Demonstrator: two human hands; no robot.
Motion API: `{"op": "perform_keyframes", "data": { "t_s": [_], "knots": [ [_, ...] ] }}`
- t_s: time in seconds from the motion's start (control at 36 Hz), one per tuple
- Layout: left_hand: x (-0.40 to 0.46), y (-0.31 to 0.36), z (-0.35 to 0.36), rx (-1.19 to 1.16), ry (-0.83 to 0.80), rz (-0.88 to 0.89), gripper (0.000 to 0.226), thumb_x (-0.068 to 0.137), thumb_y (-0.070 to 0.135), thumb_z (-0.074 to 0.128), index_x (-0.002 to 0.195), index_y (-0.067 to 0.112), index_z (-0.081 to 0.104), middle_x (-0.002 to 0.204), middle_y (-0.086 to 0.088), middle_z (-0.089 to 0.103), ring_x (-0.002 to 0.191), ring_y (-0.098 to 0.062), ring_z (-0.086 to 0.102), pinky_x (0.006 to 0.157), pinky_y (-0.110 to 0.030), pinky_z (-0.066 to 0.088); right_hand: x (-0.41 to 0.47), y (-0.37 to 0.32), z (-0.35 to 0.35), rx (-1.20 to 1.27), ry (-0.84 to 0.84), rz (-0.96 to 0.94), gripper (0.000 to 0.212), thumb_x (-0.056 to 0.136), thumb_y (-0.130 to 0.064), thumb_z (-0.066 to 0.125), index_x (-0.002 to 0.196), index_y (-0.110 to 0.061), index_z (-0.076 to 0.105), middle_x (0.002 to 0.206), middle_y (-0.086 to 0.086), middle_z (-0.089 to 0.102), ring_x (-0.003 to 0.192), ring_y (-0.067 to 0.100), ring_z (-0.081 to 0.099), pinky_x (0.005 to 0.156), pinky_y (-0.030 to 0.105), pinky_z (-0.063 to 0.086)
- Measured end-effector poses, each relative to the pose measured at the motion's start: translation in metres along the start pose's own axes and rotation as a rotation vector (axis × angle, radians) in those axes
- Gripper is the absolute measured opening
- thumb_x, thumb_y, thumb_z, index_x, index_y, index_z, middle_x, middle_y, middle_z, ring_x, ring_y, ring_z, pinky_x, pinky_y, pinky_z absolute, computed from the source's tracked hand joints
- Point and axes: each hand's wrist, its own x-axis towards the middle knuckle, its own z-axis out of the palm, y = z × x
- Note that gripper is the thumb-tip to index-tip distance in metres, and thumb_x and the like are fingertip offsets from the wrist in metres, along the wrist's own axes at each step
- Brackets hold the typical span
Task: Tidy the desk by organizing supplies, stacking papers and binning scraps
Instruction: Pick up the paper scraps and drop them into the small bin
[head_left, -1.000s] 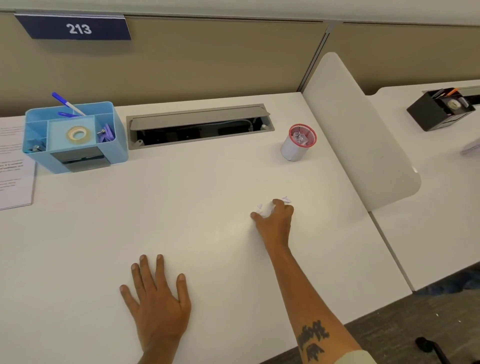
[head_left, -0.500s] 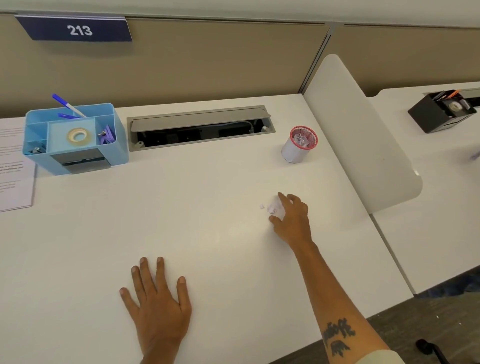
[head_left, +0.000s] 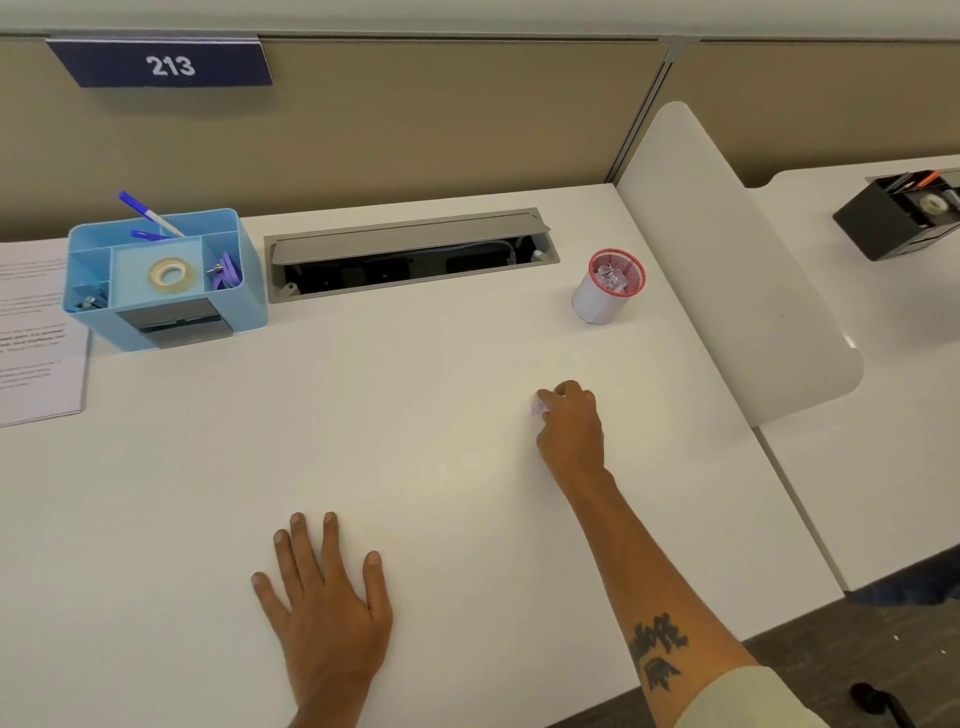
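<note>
pinching, right hand (head_left: 571, 431): fingers curled in around a small white paper scrap (head_left: 538, 404) down on the desk (head_left: 415, 415), only a bit of it peeks out at the fingertips
left hand (head_left: 324, 603): flat on the desk, palm down, fingers spread, holding nothing
scrap spot: right-middle of the desk, well apart from everything else
bin (head_left: 609, 287): little white cup with a pink mesh rim, sits further back from the right hand near the desk's right edge, crumpled scraps already inside
path to bin: bare desk between the hand and the bin, nothing sitting in between
organizer (head_left: 161, 280): light blue caddy at the back left, tape roll (head_left: 169, 273) in the middle slot, blue pen (head_left: 148, 214) sticking up tilted in the back slot, purple clips (head_left: 226, 270) on the right side, small metal bits front left that i can't make out
papers (head_left: 36, 332): printed sheets at the left edge, partly tucked behind the organizer and cut off by the frame
cable tray (head_left: 410, 254): grey flap propped open along the back, between organizer and bin
divider (head_left: 727, 260): white panel just right of the bin, splits off the next desk
next desk: black organizer (head_left: 898, 221) with pens and tape
wall: navy sign (head_left: 166, 65) reading 213
</note>
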Motion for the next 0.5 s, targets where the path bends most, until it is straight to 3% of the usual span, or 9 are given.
{"op": "perform_keyframes", "data": {
  "t_s": [0.14,0.22,0.31,0.42,0.5],
  "knots": [
    [0.0,0.0,0.0,-0.001,0.001,-0.001,0.076,0.104,0.056,0.032,0.171,0.019,0.031,0.183,-0.011,0.014,0.171,-0.031,0.009,0.135,-0.064,0.004,0.0,-0.009,-0.001,-0.047,-0.035,0.01,0.032,0.073,0.009,0.049,0.088,-0.013,0.067,0.099,0.002,0.053,0.094,0.027,0.048,0.055,0.026,0.035],
    [0.0,0.0,0.0,0.002,0.002,0.002,0.076,0.104,0.055,0.032,0.171,0.018,0.031,0.183,-0.012,0.015,0.171,-0.032,0.009,0.135,-0.064,0.005,-0.001,-0.014,0.0,-0.099,-0.02,0.017,0.012,0.09,-0.013,0.06,0.098,-0.012,0.069,0.108,0.006,0.057,0.102,0.029,0.051,0.062,0.029,0.044],
    [0.0,0.0,0.0,0.003,0.007,0.002,0.076,0.104,0.055,0.033,0.17,0.018,0.032,0.183,-0.012,0.016,0.17,-0.032,0.01,0.135,-0.064,0.006,-0.002,-0.02,0.001,-0.116,0.0,0.037,0.017,0.095,-0.024,0.064,0.102,-0.01,0.07,0.111,0.008,0.059,0.103,0.03,0.053,0.065,0.032,0.05],
    [0.0,0.0,0.0,0.0,0.01,0.006,0.076,0.104,0.055,0.033,0.17,0.018,0.032,0.183,-0.012,0.015,0.171,-0.032,0.01,0.135,-0.065,0.006,-0.003,-0.023,0.004,-0.17,0.007,0.025,0.008,0.093,-0.009,0.065,0.094,-0.011,0.072,0.101,0.007,0.06,0.091,0.028,0.053,0.055,0.028,0.038],
    [0.0,-0.001,0.001,-0.003,0.007,0.004,0.076,0.104,0.055,0.033,0.17,0.018,0.032,0.183,-0.011,0.015,0.171,-0.032,0.009,0.135,-0.065,0.006,-0.003,-0.024,0.005,-0.172,-0.015,0.026,0.02,0.083,0.009,0.062,0.086,-0.008,0.073,0.092,0.008,0.058,0.082,0.028,0.052,0.051,0.029,0.038]
  ]
}}
